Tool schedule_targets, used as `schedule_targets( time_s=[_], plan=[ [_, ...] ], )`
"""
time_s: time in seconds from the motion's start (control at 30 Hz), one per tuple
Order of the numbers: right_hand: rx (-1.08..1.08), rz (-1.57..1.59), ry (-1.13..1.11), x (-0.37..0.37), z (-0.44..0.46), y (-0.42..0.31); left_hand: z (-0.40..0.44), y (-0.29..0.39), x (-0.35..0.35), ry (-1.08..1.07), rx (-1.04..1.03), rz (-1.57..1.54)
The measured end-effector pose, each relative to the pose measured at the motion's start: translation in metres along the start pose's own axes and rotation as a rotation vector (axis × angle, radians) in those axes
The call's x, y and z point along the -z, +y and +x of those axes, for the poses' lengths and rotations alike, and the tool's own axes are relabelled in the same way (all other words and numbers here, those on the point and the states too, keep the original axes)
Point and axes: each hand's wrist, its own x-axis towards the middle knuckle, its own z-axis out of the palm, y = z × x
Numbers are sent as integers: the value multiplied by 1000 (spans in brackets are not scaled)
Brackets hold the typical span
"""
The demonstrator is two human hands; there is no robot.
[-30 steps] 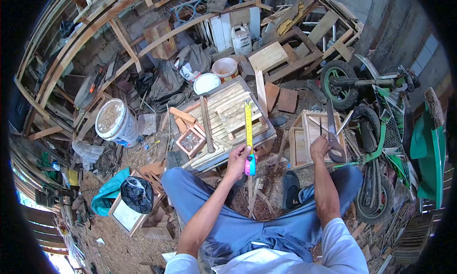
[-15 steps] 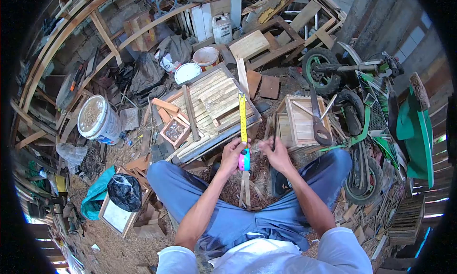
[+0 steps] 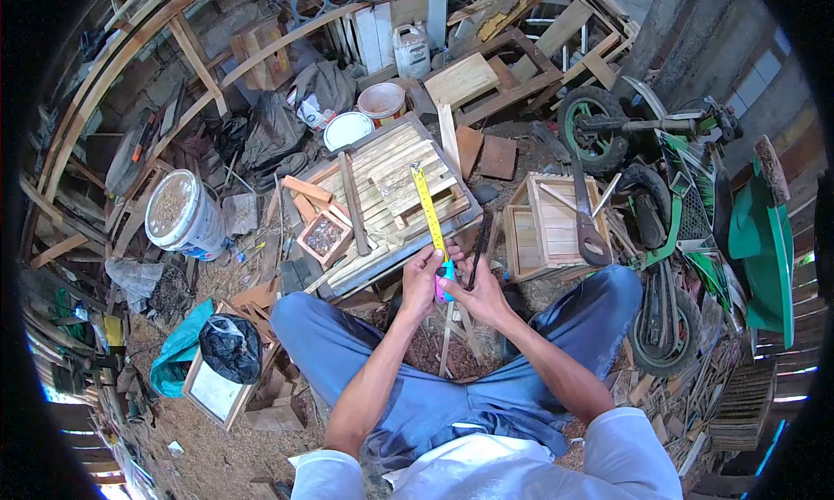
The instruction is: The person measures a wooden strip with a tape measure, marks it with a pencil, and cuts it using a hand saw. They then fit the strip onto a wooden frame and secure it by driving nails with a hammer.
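Between my knees, my left hand (image 3: 420,284) is closed on a tape measure (image 3: 426,206) with a pink and turquoise case. Its yellow blade is pulled out and points away from me, its far end over the slatted wooden panel (image 3: 382,184). My right hand (image 3: 486,300) touches the case with its thumb and also grips a thin, dark, pencil-like stick (image 3: 479,248) that stands up from the fingers. Thin wooden strips (image 3: 448,344) lie below the hands.
A slatted wooden box (image 3: 530,265) with a handsaw (image 3: 592,241) on it stands to the right, near a green-framed motorbike (image 3: 673,213). A small wooden box of nails or screws (image 3: 325,238) sits on the panel. At left stands a white bucket (image 3: 174,209).
The tape measure's blade has swung left. My right hand has come in from the right to touch the case, and the dark stick in it shows more clearly.
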Motion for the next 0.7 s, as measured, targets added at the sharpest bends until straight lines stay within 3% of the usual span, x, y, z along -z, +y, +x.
schedule_targets(
  time_s=[0.1, 0.2, 0.3, 0.33, 0.43, 0.53, 0.63, 0.7],
  plan=[
    [-34, 2, 12, -7, 2, 5, -3, 13, -5, 30, -18, 53],
    [106, 41, 119, -18, 2, 8, -1, 11, -5, 43, -66, 60],
    [-36, -39, 99, -18, -6, -16, 6, -6, 5, 58, -77, 100],
    [111, -61, 159, -23, -6, -12, 6, -7, 6, 74, -53, 117],
    [275, -151, 244, -29, -4, -6, 8, -5, 8, 122, -38, 151],
    [26, -207, 139, -25, -4, -12, 8, -2, 9, 163, -44, 215],
    [72, -336, 179, -27, -3, -7, 10, -5, 9, 166, -61, 231],
    [-17, -327, 131, -22, 0, -7, 9, -6, 9, 171, -60, 268]
  ],
)
